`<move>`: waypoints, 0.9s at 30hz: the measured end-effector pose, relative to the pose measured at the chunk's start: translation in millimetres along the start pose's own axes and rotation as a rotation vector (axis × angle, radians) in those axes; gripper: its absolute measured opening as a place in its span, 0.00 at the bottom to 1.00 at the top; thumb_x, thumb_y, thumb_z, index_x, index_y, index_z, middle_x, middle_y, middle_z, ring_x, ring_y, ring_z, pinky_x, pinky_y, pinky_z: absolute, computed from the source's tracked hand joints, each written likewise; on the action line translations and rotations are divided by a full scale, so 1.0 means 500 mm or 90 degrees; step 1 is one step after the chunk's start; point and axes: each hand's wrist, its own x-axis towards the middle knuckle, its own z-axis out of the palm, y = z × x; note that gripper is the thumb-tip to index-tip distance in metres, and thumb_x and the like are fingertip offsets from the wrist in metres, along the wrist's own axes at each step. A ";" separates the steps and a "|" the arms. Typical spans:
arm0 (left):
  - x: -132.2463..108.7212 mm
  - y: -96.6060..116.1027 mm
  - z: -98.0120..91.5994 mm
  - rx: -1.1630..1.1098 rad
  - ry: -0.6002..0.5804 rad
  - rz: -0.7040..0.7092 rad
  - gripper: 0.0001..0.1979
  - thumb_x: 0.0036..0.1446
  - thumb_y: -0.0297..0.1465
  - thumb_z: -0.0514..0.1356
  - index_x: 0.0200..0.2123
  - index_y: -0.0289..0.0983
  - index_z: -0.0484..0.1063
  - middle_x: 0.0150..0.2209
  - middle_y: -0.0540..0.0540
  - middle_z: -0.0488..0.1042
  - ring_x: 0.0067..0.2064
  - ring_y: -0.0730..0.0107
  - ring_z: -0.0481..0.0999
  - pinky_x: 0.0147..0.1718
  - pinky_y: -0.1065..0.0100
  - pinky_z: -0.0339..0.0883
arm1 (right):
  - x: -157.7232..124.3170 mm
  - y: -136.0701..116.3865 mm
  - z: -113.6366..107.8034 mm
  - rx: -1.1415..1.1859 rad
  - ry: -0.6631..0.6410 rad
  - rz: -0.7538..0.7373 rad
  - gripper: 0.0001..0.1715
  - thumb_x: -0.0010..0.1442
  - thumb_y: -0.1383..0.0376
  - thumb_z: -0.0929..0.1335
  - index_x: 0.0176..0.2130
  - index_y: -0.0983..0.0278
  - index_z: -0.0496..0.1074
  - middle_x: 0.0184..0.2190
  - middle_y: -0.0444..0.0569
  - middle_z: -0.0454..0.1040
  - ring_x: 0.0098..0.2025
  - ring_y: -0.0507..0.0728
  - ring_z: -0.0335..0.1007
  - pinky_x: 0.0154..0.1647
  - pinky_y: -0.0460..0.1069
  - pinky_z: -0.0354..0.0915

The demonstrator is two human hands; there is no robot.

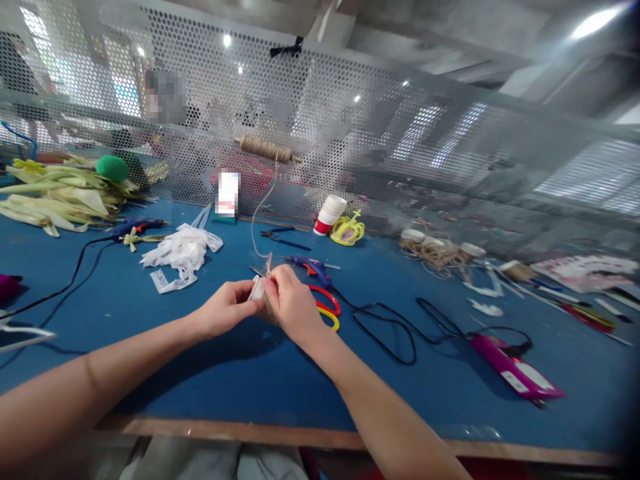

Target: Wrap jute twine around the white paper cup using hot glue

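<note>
Above the blue table, my left hand (226, 308) is closed on a small white cup (257, 289), which shows only its pale rim and some brown twine on its side. My right hand (294, 301) pinches the twine (254, 225) against the cup; the fingers hide most of both. That strand hangs from a twine spool (265, 149) mounted on the mesh screen. Just behind my right hand lie a blue glue gun (315, 272) and scissors (336, 305) with red and yellow handles, partly covered by the hand.
White plastic scraps (183, 253), a second glue gun (137, 228) and corn husks (60, 197) lie left. Stacked paper cups (329, 215), pliers (285, 237) and a yellow crown-shaped piece (349, 230) stand behind. A black cord leads to a purple power strip (517, 370) at right.
</note>
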 end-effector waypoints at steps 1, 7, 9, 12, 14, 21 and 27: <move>0.000 0.001 0.001 -0.004 0.006 -0.006 0.12 0.43 0.33 0.61 0.29 0.31 0.68 0.26 0.49 0.71 0.31 0.71 0.69 0.35 0.69 0.63 | 0.000 0.000 -0.001 0.008 -0.001 0.001 0.12 0.60 0.61 0.56 0.30 0.63 0.62 0.30 0.51 0.67 0.27 0.55 0.63 0.26 0.48 0.56; -0.001 -0.002 0.003 -0.006 -0.023 -0.020 0.09 0.42 0.31 0.61 0.26 0.31 0.68 0.25 0.49 0.70 0.29 0.71 0.69 0.34 0.69 0.63 | 0.020 0.013 -0.009 0.276 0.009 0.033 0.06 0.54 0.64 0.61 0.27 0.63 0.63 0.36 0.51 0.68 0.41 0.56 0.64 0.42 0.51 0.60; -0.001 -0.006 0.002 0.023 -0.045 -0.004 0.09 0.43 0.31 0.61 0.27 0.31 0.69 0.26 0.48 0.71 0.30 0.70 0.69 0.34 0.69 0.63 | 0.037 0.025 -0.015 0.411 -0.001 0.120 0.06 0.53 0.63 0.63 0.27 0.64 0.65 0.35 0.49 0.70 0.39 0.54 0.65 0.40 0.49 0.61; -0.003 -0.011 -0.001 0.077 -0.066 0.022 0.10 0.45 0.32 0.59 0.28 0.30 0.70 0.27 0.46 0.71 0.32 0.68 0.70 0.34 0.69 0.63 | 0.078 0.038 -0.030 0.538 -0.023 0.239 0.08 0.49 0.61 0.67 0.27 0.65 0.68 0.23 0.42 0.67 0.24 0.49 0.62 0.27 0.46 0.60; -0.005 -0.012 0.000 0.099 -0.080 0.026 0.10 0.46 0.33 0.59 0.28 0.30 0.70 0.27 0.46 0.71 0.32 0.68 0.69 0.34 0.69 0.63 | 0.110 0.033 -0.037 0.594 -0.050 0.273 0.07 0.47 0.62 0.68 0.26 0.65 0.67 0.17 0.38 0.61 0.17 0.46 0.54 0.18 0.43 0.53; -0.013 -0.011 0.006 0.129 -0.153 0.009 0.11 0.47 0.34 0.58 0.28 0.30 0.72 0.27 0.47 0.72 0.33 0.67 0.69 0.33 0.71 0.63 | 0.206 -0.043 0.015 0.607 -0.160 0.247 0.07 0.52 0.72 0.65 0.23 0.65 0.63 0.13 0.38 0.62 0.14 0.44 0.56 0.11 0.40 0.49; -0.026 -0.001 0.014 0.173 -0.243 0.027 0.08 0.47 0.30 0.57 0.25 0.30 0.70 0.27 0.48 0.68 0.31 0.71 0.66 0.33 0.72 0.62 | 0.277 -0.021 0.047 0.596 -0.140 0.298 0.11 0.53 0.72 0.64 0.21 0.65 0.62 0.12 0.37 0.61 0.12 0.44 0.53 0.12 0.41 0.50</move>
